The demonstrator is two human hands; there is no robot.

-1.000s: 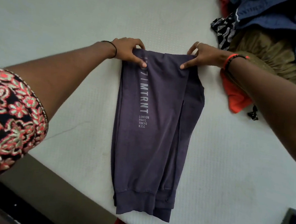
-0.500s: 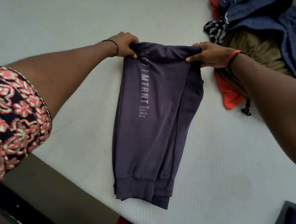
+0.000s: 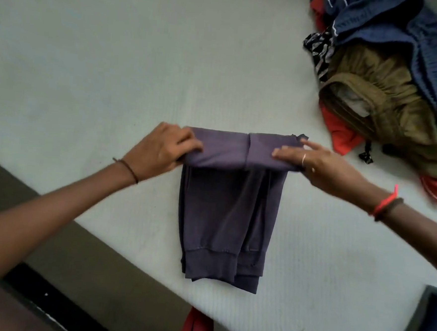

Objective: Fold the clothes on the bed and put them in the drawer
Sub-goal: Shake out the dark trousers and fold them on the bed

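Observation:
Purple sweatpants (image 3: 224, 212) lie on the white bed (image 3: 115, 67), legs together, cuffs pointing toward me near the bed's edge. The waist end is turned over toward me into a raised band across the top. My left hand (image 3: 161, 148) grips the left end of that band with curled fingers. At the right end, my right hand (image 3: 321, 164) holds the band with fingers stretched over the cloth; its thumb is hidden.
A heap of unfolded clothes sits at the back right: an olive garment (image 3: 387, 104), a blue one (image 3: 402, 31), red cloth (image 3: 343, 138). A dark box edge (image 3: 423, 322) shows bottom right. The brown bed frame (image 3: 64, 245) runs lower left, with red fabric (image 3: 195, 326) below the edge.
Both hands lifted the waist end and brought it toward me over the legs. The printed lettering is now hidden under the fold, and the pants look shorter.

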